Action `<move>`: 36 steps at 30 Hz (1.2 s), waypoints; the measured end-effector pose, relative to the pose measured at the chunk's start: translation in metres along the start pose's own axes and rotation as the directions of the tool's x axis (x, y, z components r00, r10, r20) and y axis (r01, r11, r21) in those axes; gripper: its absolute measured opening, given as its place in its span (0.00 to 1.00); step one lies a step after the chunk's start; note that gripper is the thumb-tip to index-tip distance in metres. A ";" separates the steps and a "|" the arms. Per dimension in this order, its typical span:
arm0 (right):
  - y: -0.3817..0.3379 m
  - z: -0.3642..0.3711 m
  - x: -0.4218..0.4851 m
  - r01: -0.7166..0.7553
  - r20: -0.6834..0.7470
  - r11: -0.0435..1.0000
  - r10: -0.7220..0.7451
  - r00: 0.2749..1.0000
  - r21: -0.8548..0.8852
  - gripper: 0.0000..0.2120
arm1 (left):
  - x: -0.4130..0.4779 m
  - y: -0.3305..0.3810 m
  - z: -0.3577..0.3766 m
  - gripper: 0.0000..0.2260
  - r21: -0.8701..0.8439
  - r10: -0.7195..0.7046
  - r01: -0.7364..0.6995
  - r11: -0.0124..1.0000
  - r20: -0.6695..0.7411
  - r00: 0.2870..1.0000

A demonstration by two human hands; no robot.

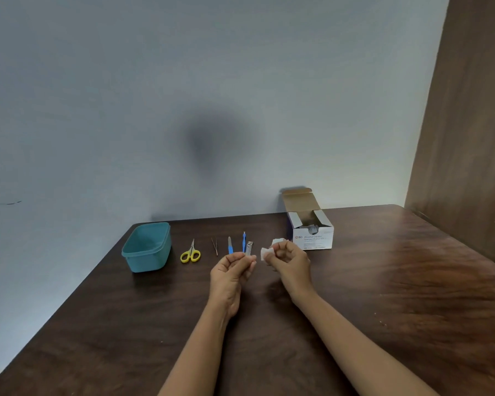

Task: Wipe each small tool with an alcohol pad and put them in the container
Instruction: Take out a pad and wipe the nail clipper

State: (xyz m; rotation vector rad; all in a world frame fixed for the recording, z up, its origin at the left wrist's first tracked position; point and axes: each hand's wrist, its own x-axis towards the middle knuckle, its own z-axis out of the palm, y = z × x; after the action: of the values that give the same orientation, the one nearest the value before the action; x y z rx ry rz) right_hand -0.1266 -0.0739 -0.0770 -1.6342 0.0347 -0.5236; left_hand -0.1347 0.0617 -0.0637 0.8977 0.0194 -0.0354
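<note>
Left hand (231, 272) raised over the table (383, 295), fingers pinched on a nail clipper (249, 248) held upright above the fingertips. Right hand (289, 262) just beside it, fingers closed on a white pad (266, 252), pad and clipper close but apart. Another bit of white (277, 241) showing behind the right hand; wrapper or pad, cannot tell.

On the table behind the hands, in a row: yellow scissors (190, 252), thin tweezers (214, 246), a blue-handled file (229, 245), another blue tool (244, 241) just behind the clipper. At the row's left end, a teal container (147, 247), open, nothing seen inside. At the right, near the wall, an open box (312, 232) of alcohol swabs, lid flap standing up. Scissors, tweezers and both blue tools lying outside the container, well apart from it except the scissors, which sit near its side.
</note>
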 end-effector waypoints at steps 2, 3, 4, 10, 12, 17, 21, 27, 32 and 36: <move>0.000 -0.001 0.001 -0.031 0.022 0.998 0.029 0.999 0.063 0.07 | 0.000 0.000 0.001 0.09 0.014 -0.013 0.013 1.000 0.022 1.000; 0.000 -0.002 0.001 -0.049 0.033 0.994 0.046 0.998 0.098 0.07 | -0.001 0.000 0.002 0.11 0.027 -0.017 0.016 0.999 0.032 0.999; 0.000 -0.002 0.001 -0.062 0.041 0.990 0.058 0.998 0.123 0.07 | 0.000 0.000 0.002 0.11 0.039 -0.020 0.018 0.999 0.039 0.999; -0.001 -0.004 0.001 -0.048 0.091 0.988 0.035 0.995 0.146 0.05 | 0.001 0.000 0.003 0.08 0.063 -0.037 0.033 0.997 0.060 0.998; -0.001 -0.003 0.001 -0.044 0.109 0.987 0.028 0.994 0.155 0.03 | 0.003 0.000 0.002 0.07 0.062 -0.034 0.030 0.998 0.067 0.997; -0.001 -0.003 0.001 -0.043 0.142 0.988 0.021 0.990 0.151 0.04 | 0.005 -0.001 0.001 0.06 0.079 -0.025 0.018 0.997 0.089 0.996; -0.001 -0.003 0.001 -0.048 0.137 0.984 0.025 0.990 0.169 0.04 | 0.006 -0.002 0.001 0.02 0.103 0.006 -0.014 0.995 0.080 0.997; -0.001 -0.003 0.001 -0.061 0.175 0.981 0.029 0.984 0.182 0.04 | 0.007 -0.002 0.001 0.04 0.138 0.015 -0.023 0.990 0.064 0.998; -0.003 -0.001 0.000 -0.078 0.198 0.978 0.039 0.979 0.193 0.03 | 0.005 -0.001 0.001 0.06 0.126 0.022 -0.033 0.991 0.086 0.996; -0.002 -0.002 0.002 -0.092 0.239 0.979 0.047 0.970 0.181 0.04 | 0.004 0.000 0.001 0.06 0.153 0.027 -0.041 0.987 0.092 0.995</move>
State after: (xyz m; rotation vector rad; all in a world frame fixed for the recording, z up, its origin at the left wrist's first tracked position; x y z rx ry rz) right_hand -0.1263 -0.0762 -0.0741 -1.4902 -0.1292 -0.2682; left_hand -0.1310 0.0604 -0.0634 1.0503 -0.0837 -0.0463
